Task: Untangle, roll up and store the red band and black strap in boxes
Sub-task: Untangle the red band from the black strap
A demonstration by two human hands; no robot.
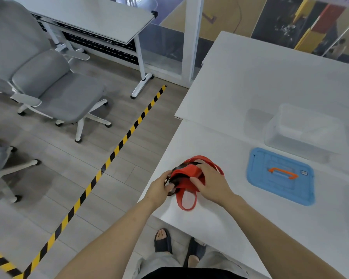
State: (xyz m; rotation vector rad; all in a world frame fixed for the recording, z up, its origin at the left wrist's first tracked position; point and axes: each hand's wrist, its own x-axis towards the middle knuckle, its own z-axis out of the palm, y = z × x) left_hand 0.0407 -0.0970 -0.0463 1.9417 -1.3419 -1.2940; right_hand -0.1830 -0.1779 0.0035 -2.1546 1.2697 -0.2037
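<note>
A red band point(186, 198) and a black strap point(176, 179) lie tangled in one bundle near the left edge of the white table point(240, 93). My left hand point(160, 188) grips the bundle's left side, where the black strap shows. My right hand point(212, 181) holds the red band from the right, fingers curled over its folded part. One red loop hangs toward me on the tabletop and another arcs behind my right hand. A clear plastic box point(304, 129) stands farther right, with its blue lid point(280, 176) and orange handle lying flat in front of it.
The table edge runs close to my left hand, with floor below marked by yellow-black tape point(117, 150). Grey office chairs point(48, 87) and a second white desk point(101, 19) stand to the left. My feet in dark sandals point(163, 240) are by the table corner.
</note>
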